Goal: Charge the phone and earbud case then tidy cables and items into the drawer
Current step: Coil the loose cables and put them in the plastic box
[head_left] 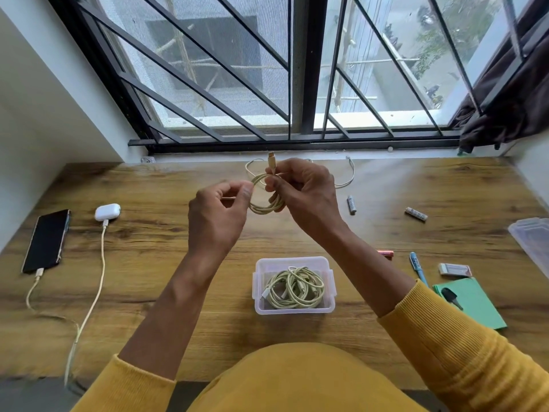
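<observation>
A cream cable coil (265, 206) hangs above the wooden table between both hands. My right hand (306, 194) pinches the coil, with its plug end sticking up. My left hand (218, 217) grips the coil's left side with thumb and finger. Below them a clear plastic box (331, 279) holds coiled cream cables (292, 288). At the left lies a black phone (47, 240) with a cable plugged into its near end. Beside it sits a white earbud case (107, 211), also plugged into a cable (101, 275). Another loose cable (349, 178) lies near the window.
Two batteries (351, 204) (416, 213) lie on the right of the table (148, 185). Farther right are a clear lid (533, 239), a blue pen (417, 267), an eraser (454, 269), a green notepad (475, 304) with a key on it, and a pink item (386, 253).
</observation>
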A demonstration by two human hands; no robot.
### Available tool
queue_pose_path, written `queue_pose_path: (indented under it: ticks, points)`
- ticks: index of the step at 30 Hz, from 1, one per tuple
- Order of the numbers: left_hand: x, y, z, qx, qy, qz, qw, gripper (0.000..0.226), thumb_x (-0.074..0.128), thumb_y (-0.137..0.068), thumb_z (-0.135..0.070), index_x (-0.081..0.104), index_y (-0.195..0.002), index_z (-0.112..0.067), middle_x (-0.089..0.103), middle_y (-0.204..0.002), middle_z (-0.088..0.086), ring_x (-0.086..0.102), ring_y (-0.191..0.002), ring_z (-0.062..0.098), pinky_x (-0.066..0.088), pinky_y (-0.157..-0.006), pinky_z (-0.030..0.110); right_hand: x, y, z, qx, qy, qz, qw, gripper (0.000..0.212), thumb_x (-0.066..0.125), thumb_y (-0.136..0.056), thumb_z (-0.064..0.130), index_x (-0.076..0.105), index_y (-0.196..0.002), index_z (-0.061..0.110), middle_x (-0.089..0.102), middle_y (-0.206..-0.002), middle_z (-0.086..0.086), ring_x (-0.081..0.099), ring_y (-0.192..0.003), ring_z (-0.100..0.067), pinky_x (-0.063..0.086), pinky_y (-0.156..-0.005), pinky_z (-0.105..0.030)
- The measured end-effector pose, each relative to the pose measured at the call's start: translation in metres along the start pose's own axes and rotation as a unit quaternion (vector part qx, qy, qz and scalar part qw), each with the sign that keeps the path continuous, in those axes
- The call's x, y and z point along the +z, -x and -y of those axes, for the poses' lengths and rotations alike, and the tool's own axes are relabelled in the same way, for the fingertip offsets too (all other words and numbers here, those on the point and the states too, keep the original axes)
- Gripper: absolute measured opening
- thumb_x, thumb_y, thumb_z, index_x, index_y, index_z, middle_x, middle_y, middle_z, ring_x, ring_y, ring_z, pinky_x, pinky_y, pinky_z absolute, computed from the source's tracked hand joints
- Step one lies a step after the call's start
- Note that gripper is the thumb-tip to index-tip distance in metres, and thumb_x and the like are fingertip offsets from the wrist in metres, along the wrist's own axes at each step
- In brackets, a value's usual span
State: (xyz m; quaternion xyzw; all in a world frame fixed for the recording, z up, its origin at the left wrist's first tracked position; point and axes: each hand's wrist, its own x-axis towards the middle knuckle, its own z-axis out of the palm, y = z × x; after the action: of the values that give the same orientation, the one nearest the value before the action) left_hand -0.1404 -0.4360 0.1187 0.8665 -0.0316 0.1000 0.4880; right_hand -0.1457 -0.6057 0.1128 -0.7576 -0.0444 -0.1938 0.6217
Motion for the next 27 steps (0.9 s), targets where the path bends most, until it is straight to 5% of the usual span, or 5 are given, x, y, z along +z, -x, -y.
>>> queue_pose_path:
  ticks: [3,7,12,20,27]
  points:
    - [0.0,0.001,0.001,-0.015,0.022,0.058,0.998,0.022,0.083,-0.09,-0.044,0.077,-0.107,-0.031,0.08,-0.091,-0.013,0.076,-0.082,-0.001,0.062,-0.074,0.023,-0.001,0.0,-0.002,-0.007,0.001,0.003,1.0,0.01,0.075,-0.094,0.003,0.075,-0.104,0.0,0.077,-0.08,-0.009,0.075,-0.064,-0.02,0.063,-0.054,-0.035]
    - [0.001,-0.004,0.006,-0.063,0.123,0.067,0.988,0.013,0.086,-0.09,-0.022,0.081,-0.101,-0.018,0.082,-0.089,0.0,0.079,-0.085,0.015,0.066,-0.085,0.038,-0.001,0.001,-0.005,-0.011,0.001,0.013,1.0,0.014,0.076,-0.094,0.004,0.073,-0.107,0.0,0.077,-0.082,-0.009,0.076,-0.067,-0.02,0.064,-0.056,-0.037]
    - [-0.005,-0.005,0.001,-0.141,0.319,0.089,0.933,0.013,0.079,-0.09,0.0,0.078,-0.097,-0.01,0.079,-0.086,0.006,0.073,-0.081,0.02,0.062,-0.079,0.03,0.002,0.001,-0.009,0.034,-0.007,-0.008,0.999,0.015,0.08,-0.092,0.009,0.074,-0.106,0.004,0.075,-0.086,-0.011,0.076,-0.062,-0.023,0.063,-0.053,-0.036]
    - [-0.01,-0.004,-0.002,-0.183,0.447,0.134,0.865,0.031,0.075,-0.081,-0.007,0.069,-0.111,-0.005,0.079,-0.089,0.008,0.074,-0.076,0.015,0.062,-0.072,0.024,0.0,-0.006,-0.007,0.114,-0.099,0.046,0.987,0.016,0.074,-0.097,0.009,0.077,-0.106,-0.004,0.069,-0.08,-0.016,0.07,-0.061,-0.021,0.061,-0.056,-0.033]
    - [-0.007,-0.005,0.001,-0.237,0.575,0.159,0.767,0.039,0.065,-0.088,0.001,0.067,-0.125,-0.012,0.075,-0.092,0.007,0.072,-0.081,0.012,0.061,-0.088,0.026,-0.001,-0.008,0.001,0.144,-0.099,0.052,0.983,0.024,0.083,-0.088,0.005,0.065,-0.099,-0.005,0.066,-0.078,-0.02,0.063,-0.053,-0.022,0.049,-0.042,-0.03]
